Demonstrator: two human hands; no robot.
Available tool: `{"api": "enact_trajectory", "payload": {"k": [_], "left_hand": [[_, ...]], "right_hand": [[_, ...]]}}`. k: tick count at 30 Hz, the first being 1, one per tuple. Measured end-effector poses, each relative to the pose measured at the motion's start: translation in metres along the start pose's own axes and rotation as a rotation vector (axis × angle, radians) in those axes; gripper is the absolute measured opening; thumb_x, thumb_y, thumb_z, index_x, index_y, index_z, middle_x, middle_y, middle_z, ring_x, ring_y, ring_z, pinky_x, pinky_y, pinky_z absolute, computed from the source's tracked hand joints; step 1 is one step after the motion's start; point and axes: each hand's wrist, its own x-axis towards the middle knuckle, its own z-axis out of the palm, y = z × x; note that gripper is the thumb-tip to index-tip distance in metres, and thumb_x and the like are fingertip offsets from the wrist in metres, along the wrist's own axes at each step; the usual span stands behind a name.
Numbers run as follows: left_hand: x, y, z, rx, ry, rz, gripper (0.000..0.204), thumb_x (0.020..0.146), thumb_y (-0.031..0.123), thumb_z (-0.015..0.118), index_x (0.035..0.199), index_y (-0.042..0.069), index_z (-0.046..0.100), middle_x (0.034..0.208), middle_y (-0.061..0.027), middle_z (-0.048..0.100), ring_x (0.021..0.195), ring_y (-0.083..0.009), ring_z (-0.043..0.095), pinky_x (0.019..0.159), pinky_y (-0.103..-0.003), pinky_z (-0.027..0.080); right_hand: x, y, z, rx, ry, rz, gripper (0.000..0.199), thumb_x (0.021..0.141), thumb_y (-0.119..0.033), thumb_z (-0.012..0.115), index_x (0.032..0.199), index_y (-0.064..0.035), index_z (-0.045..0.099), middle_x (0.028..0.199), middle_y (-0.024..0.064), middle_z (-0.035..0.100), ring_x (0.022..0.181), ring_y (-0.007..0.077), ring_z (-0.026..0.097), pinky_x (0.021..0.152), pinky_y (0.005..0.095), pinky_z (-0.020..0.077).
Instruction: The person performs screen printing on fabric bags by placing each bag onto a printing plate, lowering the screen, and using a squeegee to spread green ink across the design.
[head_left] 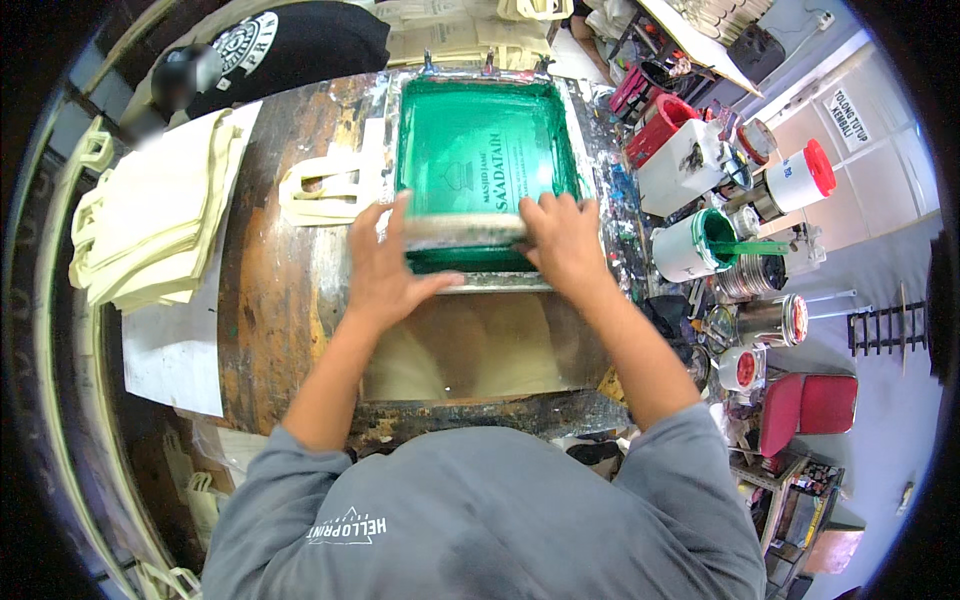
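Note:
In front of me a screen-printing frame (584,150) lies on the worktable, its mesh (440,125) coated with green ink around a dark lettered design. A squeegee (460,230), smeared by motion, lies crosswise over the near part of the mesh. My right hand (565,240) has its fingers wrapped round the squeegee's right end. At the left end, my left hand (380,270) has its fingers and thumb spread apart; whether it touches the squeegee is unclear. From under the frame's left side a cream tote bag (372,155) sticks out, handles to the left.
A stack of cream tote bags (160,210) stands left on the stained table (270,260). Paint tubs, including a green-smeared white bucket (685,250), crowd the right side. A person in a dark shirt (310,50) is at the far left. A red chair (825,405) stands right.

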Motion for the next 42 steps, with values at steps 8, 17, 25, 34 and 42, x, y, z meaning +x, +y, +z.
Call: {"api": "enact_trajectory", "payload": {"k": [8, 17, 25, 34, 42], "left_hand": [[-0.067, -0.032, -0.013, 0.001, -0.160, -0.374, 0.076, 0.070, 0.053, 0.096, 0.129, 0.009, 0.077, 0.111, -0.0058, 0.064, 0.105, -0.0258, 0.056, 0.094, -0.045, 0.045], [0.022, -0.035, -0.007, -0.265, 0.165, -0.497, 0.082, 0.088, 0.036, 0.090, 0.146, -0.010, 0.054, 0.104, -0.0164, 0.068, 0.100, -0.0274, 0.064, 0.091, -0.039, 0.051], [-0.039, -0.074, 0.040, -0.053, -0.020, -0.631, 0.034, 0.095, 0.023, 0.080, 0.111, -0.005, 0.068, 0.104, -0.0223, 0.068, 0.101, -0.0412, 0.064, 0.094, -0.050, 0.049], [0.101, -0.150, -0.039, -0.136, 0.214, -0.406, 0.034, 0.096, 0.022, 0.079, 0.118, -0.003, 0.072, 0.105, -0.0220, 0.078, 0.096, -0.0366, 0.076, 0.086, -0.040, 0.058], [0.065, -0.336, -0.271, -0.132, 0.313, -0.726, 0.042, 0.099, 0.025, 0.076, 0.127, -0.007, 0.072, 0.108, -0.0088, 0.075, 0.088, -0.0138, 0.067, 0.075, -0.029, 0.054]], "right_hand": [[-0.030, -0.025, -0.025, 0.072, 0.204, 0.062, 0.052, 0.081, -0.057, 0.081, 0.107, -0.0132, 0.067, 0.101, 0.0063, 0.059, 0.101, 0.0283, 0.057, 0.103, 0.0545, 0.0324], [0.099, 0.026, -0.138, -0.096, 0.639, -0.043, 0.058, 0.094, -0.067, 0.069, 0.086, -0.0089, 0.071, 0.072, 0.0074, 0.065, 0.073, 0.0287, 0.065, 0.082, 0.0468, 0.0380], [0.128, 0.030, -0.166, -0.001, 0.568, 0.039, 0.065, 0.094, -0.068, 0.067, 0.088, -0.0039, 0.073, 0.066, 0.0122, 0.065, 0.070, 0.0331, 0.065, 0.080, 0.0453, 0.0407], [0.145, 0.041, -0.176, -0.014, 0.523, 0.035, 0.072, 0.097, -0.074, 0.057, 0.085, -0.0053, 0.076, 0.078, 0.0189, 0.075, 0.077, 0.0361, 0.074, 0.088, 0.0521, 0.0435], [0.141, 0.035, -0.168, -0.015, 0.584, -0.007, 0.072, 0.098, -0.074, 0.057, 0.087, -0.0040, 0.074, 0.081, 0.0158, 0.072, 0.077, 0.0336, 0.069, 0.081, 0.0472, 0.0401]]}}
